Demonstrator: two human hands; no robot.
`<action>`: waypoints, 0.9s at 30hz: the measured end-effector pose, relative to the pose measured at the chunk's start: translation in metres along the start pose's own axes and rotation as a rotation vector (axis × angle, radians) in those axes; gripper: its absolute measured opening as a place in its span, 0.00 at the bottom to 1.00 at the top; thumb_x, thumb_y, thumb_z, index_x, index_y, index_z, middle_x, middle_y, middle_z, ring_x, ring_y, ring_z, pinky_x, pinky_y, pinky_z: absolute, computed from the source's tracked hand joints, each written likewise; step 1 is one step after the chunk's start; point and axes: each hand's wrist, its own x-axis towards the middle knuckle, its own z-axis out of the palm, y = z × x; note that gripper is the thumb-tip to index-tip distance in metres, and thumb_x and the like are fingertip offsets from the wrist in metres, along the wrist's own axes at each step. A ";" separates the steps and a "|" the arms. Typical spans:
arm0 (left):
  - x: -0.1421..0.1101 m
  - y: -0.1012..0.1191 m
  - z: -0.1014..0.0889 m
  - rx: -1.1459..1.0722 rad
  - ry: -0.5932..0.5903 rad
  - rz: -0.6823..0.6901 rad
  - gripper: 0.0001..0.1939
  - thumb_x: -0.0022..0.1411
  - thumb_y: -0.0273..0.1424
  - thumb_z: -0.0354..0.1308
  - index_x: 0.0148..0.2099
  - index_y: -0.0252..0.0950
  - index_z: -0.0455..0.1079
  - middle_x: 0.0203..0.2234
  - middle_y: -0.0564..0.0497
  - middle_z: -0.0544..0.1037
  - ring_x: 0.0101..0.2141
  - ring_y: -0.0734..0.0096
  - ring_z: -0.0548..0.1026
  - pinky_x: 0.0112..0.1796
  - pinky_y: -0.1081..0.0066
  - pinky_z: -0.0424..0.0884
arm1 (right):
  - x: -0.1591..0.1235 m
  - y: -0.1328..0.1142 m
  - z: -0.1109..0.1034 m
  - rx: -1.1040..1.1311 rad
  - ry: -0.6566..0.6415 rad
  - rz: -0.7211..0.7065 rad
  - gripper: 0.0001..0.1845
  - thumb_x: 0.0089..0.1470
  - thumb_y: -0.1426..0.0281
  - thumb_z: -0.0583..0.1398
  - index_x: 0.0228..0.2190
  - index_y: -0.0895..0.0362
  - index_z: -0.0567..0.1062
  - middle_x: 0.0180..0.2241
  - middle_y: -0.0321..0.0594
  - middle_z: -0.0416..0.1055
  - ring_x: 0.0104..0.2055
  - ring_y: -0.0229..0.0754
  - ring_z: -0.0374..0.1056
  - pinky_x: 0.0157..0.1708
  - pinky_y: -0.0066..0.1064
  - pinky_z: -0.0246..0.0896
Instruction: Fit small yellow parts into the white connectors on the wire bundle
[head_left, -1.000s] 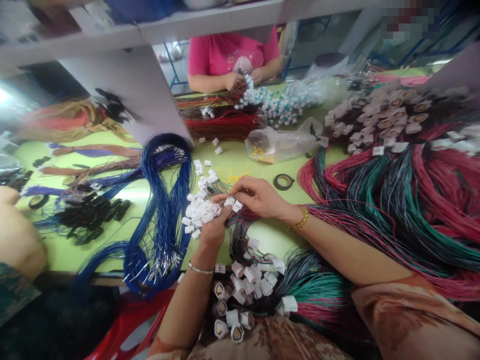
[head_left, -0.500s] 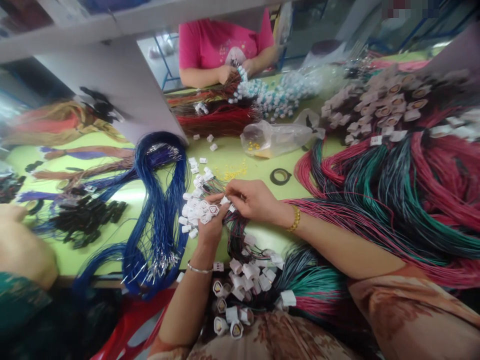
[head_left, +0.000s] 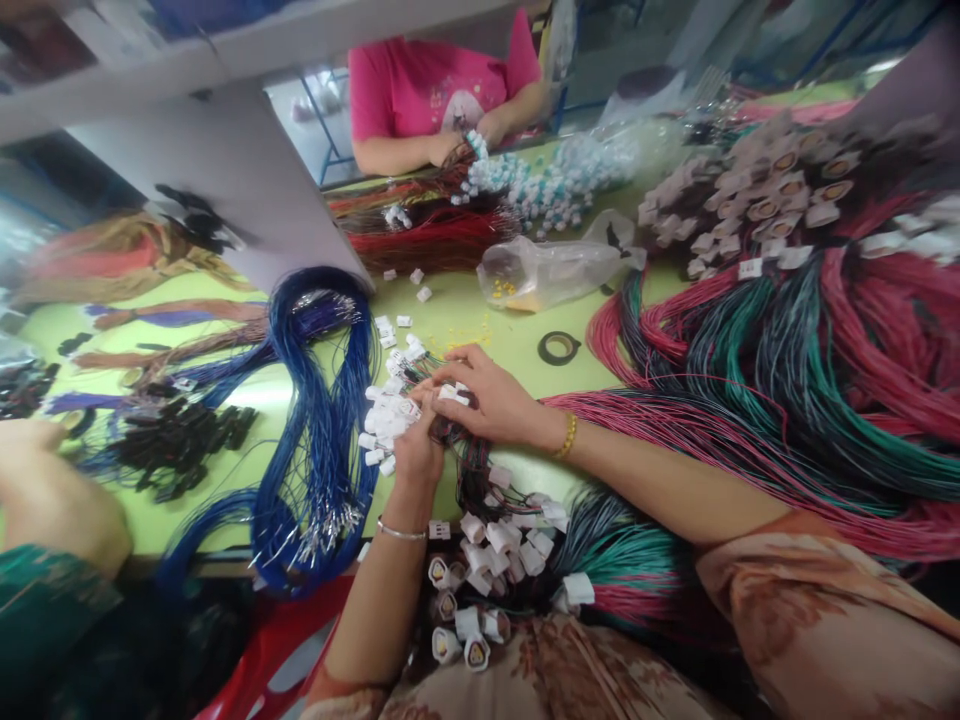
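My left hand (head_left: 420, 445) is closed around wires near a cluster of white plastic connectors (head_left: 386, 415), which spreads out to its left. My right hand (head_left: 491, 398) meets it from the right, thumb and fingers pinched on a white connector (head_left: 454, 392). Thin dark, red and green wires (head_left: 472, 470) hang below both hands. More white connectors (head_left: 502, 548) lie on wires by my lap. Beyond my fingers, small yellow pieces (head_left: 469, 328) are scattered on the green tabletop (head_left: 517, 350). Where the two hands meet, the fingertips partly hide the wires.
A blue wire bundle (head_left: 300, 400) and black connectors (head_left: 180, 440) lie left. Red, black and green wires (head_left: 750, 370) cover the right side. A black tape roll (head_left: 559, 348) and a clear bag (head_left: 555, 272) lie ahead. Across the table sits a person in pink (head_left: 442, 95); another's arm (head_left: 60, 500) is at left.
My right hand has moved slightly left and closer over my left hand, its fingers stretched further across. The connector it pinches now sits flatter between the hands. The view has shifted a little.
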 end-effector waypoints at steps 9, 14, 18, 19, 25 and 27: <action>0.001 0.019 0.002 -0.135 -0.043 -0.112 0.24 0.42 0.33 0.77 0.34 0.38 0.64 0.18 0.65 0.63 0.15 0.87 0.52 0.18 0.77 0.50 | -0.048 -0.029 0.000 0.039 -0.641 -0.318 0.03 0.55 0.75 0.61 0.32 0.59 0.76 0.31 0.40 0.73 0.30 0.38 0.65 0.30 0.29 0.59; -0.010 0.022 0.004 0.008 -0.121 -0.044 0.28 0.37 0.26 0.76 0.38 0.39 0.64 0.21 0.63 0.67 0.22 0.80 0.65 0.26 0.75 0.60 | -0.043 -0.031 -0.025 0.162 -0.773 -0.249 0.12 0.60 0.66 0.63 0.43 0.57 0.80 0.40 0.43 0.78 0.36 0.38 0.71 0.37 0.28 0.63; -0.011 0.020 0.003 -0.021 -0.199 -0.058 0.28 0.40 0.36 0.77 0.39 0.38 0.65 0.22 0.61 0.68 0.18 0.83 0.59 0.21 0.75 0.53 | 0.003 0.022 -0.060 -0.041 -0.352 0.053 0.10 0.62 0.74 0.58 0.39 0.59 0.80 0.36 0.41 0.80 0.36 0.39 0.71 0.39 0.29 0.62; -0.010 0.019 0.003 -0.018 -0.208 -0.064 0.26 0.43 0.40 0.76 0.38 0.38 0.65 0.21 0.61 0.67 0.17 0.84 0.55 0.20 0.76 0.50 | 0.012 0.037 -0.063 -0.196 -0.231 0.152 0.10 0.59 0.77 0.59 0.38 0.60 0.81 0.36 0.43 0.80 0.36 0.41 0.71 0.39 0.30 0.60; -0.009 0.016 0.004 0.095 -0.213 -0.024 0.24 0.52 0.49 0.71 0.31 0.35 0.67 0.16 0.61 0.63 0.14 0.86 0.50 0.17 0.76 0.42 | 0.039 0.093 -0.034 -0.453 -0.135 0.327 0.10 0.59 0.74 0.61 0.39 0.63 0.81 0.40 0.50 0.81 0.39 0.45 0.72 0.40 0.32 0.58; -0.010 0.017 0.005 0.097 -0.225 -0.013 0.23 0.53 0.50 0.70 0.32 0.35 0.69 0.16 0.59 0.66 0.14 0.86 0.50 0.17 0.76 0.42 | 0.042 0.097 -0.026 -0.463 -0.136 0.323 0.09 0.60 0.72 0.61 0.38 0.63 0.81 0.40 0.51 0.80 0.40 0.46 0.71 0.40 0.32 0.57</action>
